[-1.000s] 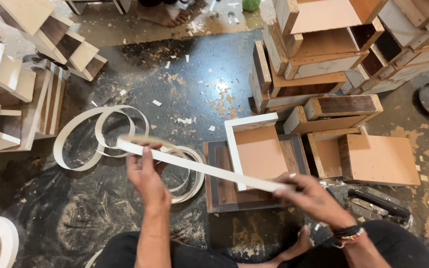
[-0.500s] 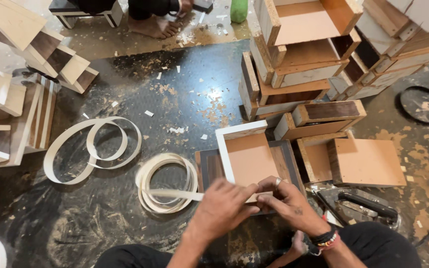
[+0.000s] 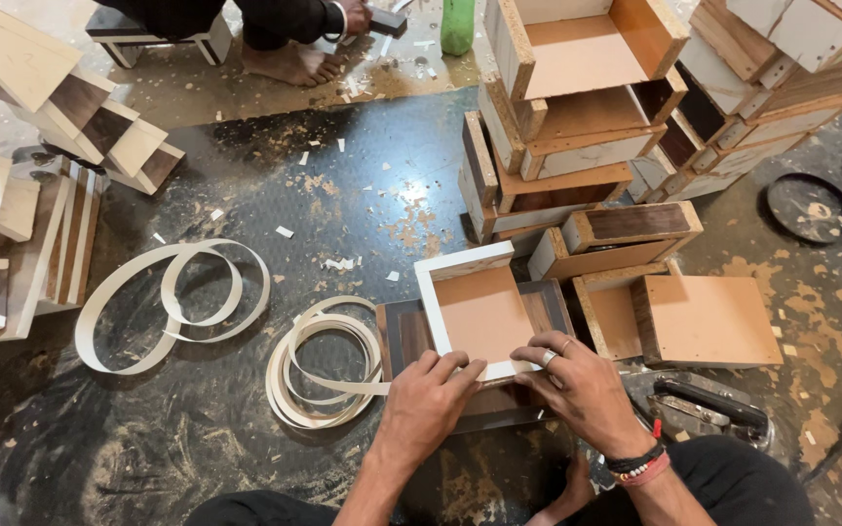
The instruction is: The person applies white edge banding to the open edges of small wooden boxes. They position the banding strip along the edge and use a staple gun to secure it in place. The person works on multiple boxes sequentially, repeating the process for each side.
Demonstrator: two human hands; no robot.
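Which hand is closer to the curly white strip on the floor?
Left. The left hand rests just right of the white strip coil, nearly touching its tail. The right hand lies farther right, on the box.
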